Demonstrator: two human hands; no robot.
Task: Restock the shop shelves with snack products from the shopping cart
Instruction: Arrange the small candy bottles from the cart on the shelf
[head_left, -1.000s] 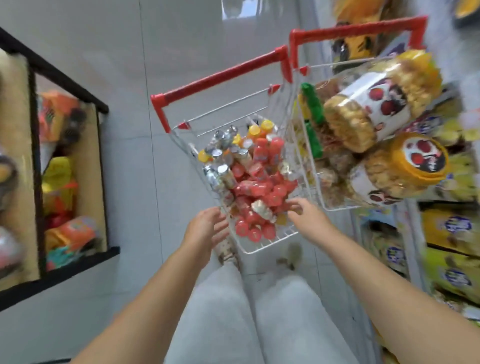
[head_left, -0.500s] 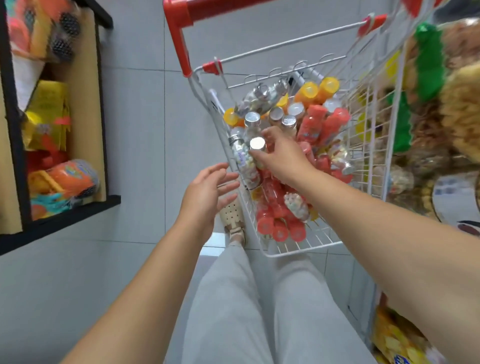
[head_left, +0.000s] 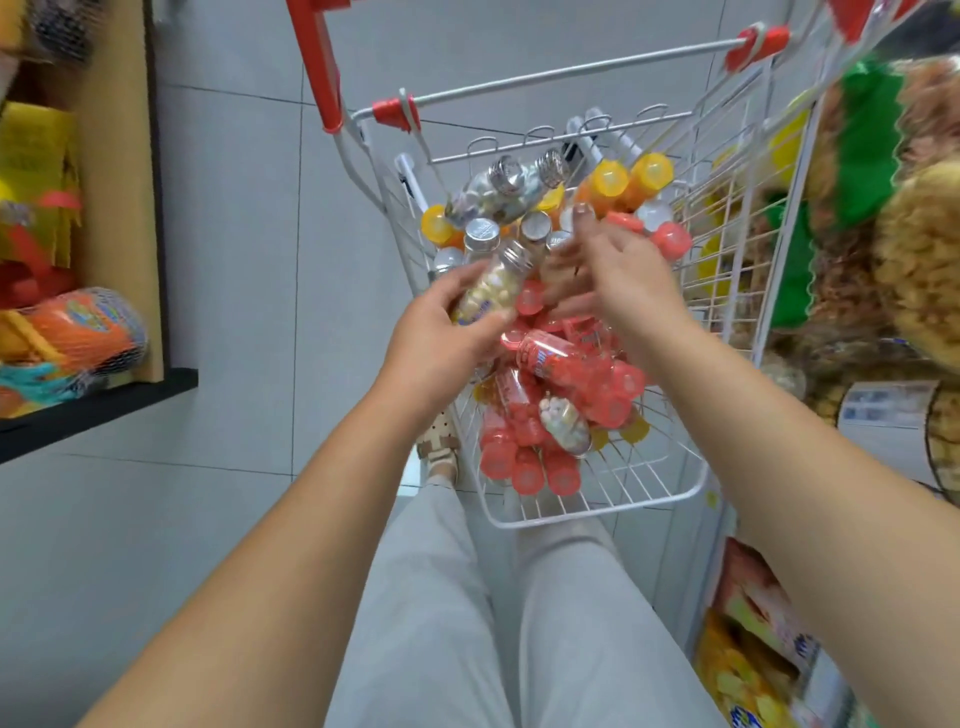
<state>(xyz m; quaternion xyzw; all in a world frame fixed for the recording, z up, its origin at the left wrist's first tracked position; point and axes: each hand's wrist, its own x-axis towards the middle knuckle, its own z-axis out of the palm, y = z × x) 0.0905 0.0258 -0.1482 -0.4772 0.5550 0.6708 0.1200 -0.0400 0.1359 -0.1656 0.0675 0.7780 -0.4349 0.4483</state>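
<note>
The left hand (head_left: 441, 338) curls its fingers and thumb round the lower half of a clear candy bottle (head_left: 491, 293), holding it just above the heap in the shopping cart (head_left: 597, 512). The bottle's long axis runs from near-left to far-right, tilted upward, with its silver cap (head_left: 517, 257) pointing far and right, away from the person. Pale round sweets fill it.

Just right of it, the right hand (head_left: 618, 275) has its fingers stretched loosely leftward toward the bottle, thumb raised. Blur hides whether the fingertips touch it.

Half a second ago the right hand was down in the cart, curled on a silver-capped bottle, while the left hand waited spread outside the cart's left wall. The left hand has since come in over the cart and taken hold, and the right hand's fingers have straightened.

Below the hands lie red bottles (head_left: 550, 358). Farther in are silver-capped bottles (head_left: 498, 197) and orange bottles with yellow caps (head_left: 613, 182). A black-edged shelf (head_left: 104, 395) stands to the left, and large snack jars (head_left: 914, 249) to the right.
</note>
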